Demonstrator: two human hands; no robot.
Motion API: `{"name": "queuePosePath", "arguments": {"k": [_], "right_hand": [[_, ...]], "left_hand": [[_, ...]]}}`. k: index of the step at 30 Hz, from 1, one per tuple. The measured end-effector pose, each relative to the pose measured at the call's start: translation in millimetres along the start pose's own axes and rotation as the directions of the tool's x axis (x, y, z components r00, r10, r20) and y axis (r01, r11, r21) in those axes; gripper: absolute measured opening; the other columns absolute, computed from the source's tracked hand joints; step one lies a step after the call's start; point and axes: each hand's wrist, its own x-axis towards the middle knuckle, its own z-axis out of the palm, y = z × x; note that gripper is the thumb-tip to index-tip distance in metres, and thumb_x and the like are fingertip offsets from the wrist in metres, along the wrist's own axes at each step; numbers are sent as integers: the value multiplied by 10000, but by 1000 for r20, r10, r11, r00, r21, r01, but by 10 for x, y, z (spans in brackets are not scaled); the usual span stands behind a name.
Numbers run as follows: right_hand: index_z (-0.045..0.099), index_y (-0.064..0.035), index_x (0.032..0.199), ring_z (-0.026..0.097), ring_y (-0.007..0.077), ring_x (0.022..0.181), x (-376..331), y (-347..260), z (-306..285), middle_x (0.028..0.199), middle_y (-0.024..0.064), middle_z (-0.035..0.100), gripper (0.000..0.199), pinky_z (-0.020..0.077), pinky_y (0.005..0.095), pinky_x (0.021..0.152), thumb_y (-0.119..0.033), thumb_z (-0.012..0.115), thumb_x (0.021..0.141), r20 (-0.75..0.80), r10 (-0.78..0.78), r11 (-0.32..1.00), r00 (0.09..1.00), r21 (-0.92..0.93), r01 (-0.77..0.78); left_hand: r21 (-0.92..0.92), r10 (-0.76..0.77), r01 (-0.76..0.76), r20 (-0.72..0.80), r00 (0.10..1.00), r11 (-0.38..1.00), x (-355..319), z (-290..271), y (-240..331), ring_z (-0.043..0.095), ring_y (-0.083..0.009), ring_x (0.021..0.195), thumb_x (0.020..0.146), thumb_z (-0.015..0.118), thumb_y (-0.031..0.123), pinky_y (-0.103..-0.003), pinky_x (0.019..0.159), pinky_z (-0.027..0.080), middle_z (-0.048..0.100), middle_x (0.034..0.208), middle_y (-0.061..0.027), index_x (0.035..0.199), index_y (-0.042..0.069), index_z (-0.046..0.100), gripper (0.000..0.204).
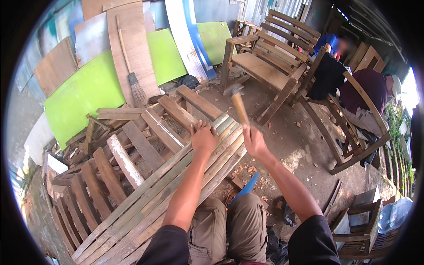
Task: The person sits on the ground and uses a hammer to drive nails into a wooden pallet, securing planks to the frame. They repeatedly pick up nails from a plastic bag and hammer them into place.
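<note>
Hammer (239, 106) sits off the right side of the frame (143, 145), up past the far ends of the planks (154, 194). Right hand (254, 140) wraps round the lower handle. Left hand (204, 137) lies on the planks near those ends, fingers bent; can't tell whether it pinches anything small.

Planks run side by side along the frame's right edge. Judging by looks: stiff, dry, rough, not slippery, fairly light singly but awkward as a bunch because they're long. Thin edges could splinter. Best hold: palm flat near the far ends, fingertips clear of the spot under the hammer; to shift one, grip nearer its middle.

Hammer probably head-heavy, with a hard, pale, wood-like handle; low on the handle is a sound grip. Head is blurred, so its face is hard to read.

Edges: plank ends stick out at the frame's far right corner. The knees (247, 221) are close on the frame's near right, leaving little room below the planks. More open room lies over the floor (300, 137) right of the frame, though chips litter it. Bench (260, 70) bounds it beyond the frame's far right; chair (380, 141) stands farther right.
</note>
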Motion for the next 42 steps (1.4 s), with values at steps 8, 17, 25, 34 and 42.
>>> {"name": "queuePosePath", "arguments": {"k": [8,17,25,34,42], "right_hand": [[598,46,894,610,240,600,48,-350,-28,648,131,583,611,499,428,598,-472,340,1088,-230,-32,914,973,387,122],[647,73,991,696,420,823,76,-615,-131,827,263,691,643,521,508,769,-503,373,1072,-105,201,868,974,481,-127],[625,77,896,661,508,882,-27,-725,-176,794,313,656,633,487,544,764,-454,335,1084,14,279,926,960,262,-272],[642,92,856,705,381,694,-205,-321,-17,680,266,640,736,534,498,644,-531,315,1069,40,347,937,937,24,-348],[619,11,862,563,178,539,-686,38,-84,657,79,575,585,459,377,499,-502,429,1067,-35,382,861,923,376,-342]], "left_hand": [[24,2,-1,-40,999,1000,-4,11,-85,399,-217,1460,1013,449,287,-499,1252,178,575,1453,-99,1332,43,626,439],[23,-14,16,-56,998,1000,-16,3,-140,411,-227,1449,1023,435,267,-507,1246,195,576,1444,-101,1294,51,640,403],[76,21,-18,-39,999,997,-20,-16,-129,406,-234,1453,1037,404,260,-518,1237,210,576,1441,-102,1323,50,611,410],[113,127,-135,72,989,984,-88,-4,-168,276,-267,1521,1062,338,336,-530,1254,139,392,1600,-107,1505,71,446,528],[128,112,-123,84,990,984,-1013,-310,-344,181,-327,1548,1055,344,484,-606,1231,64,252,1661,-142,1565,96,355,641]]}}
